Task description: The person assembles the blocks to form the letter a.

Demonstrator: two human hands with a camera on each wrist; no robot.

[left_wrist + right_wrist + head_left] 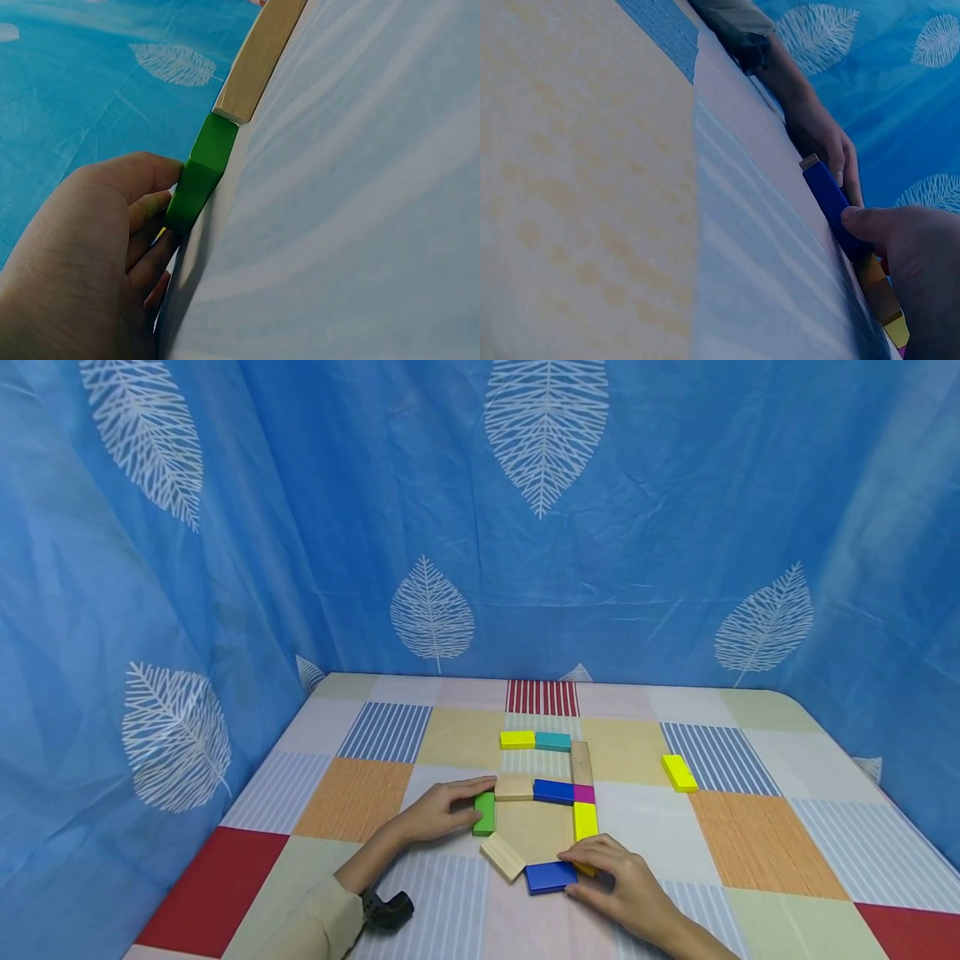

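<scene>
Wooden blocks form a ring on the patchwork tablecloth. My left hand [442, 810] is at its left side, holding the green block [483, 814] with the thumb on its outer side and the fingers at its far end. My right hand [626, 885] pinches the blue block [550, 877] at the near side between thumb and index finger. A plain wood block [502, 857] lies slantwise between the green and blue blocks. Under the right fingers an orange-yellow block [585, 868] is partly hidden, beside a yellow block [585, 820].
A natural-wood block [513, 789], another blue block [553, 791] and a magenta block [583, 793] make the ring's far side. Beyond stand a wood block [581, 762], a teal block [552, 742] and a yellow block [517, 740]. One yellow block [679, 773] lies apart, right. Blue curtains [480, 527] surround the table.
</scene>
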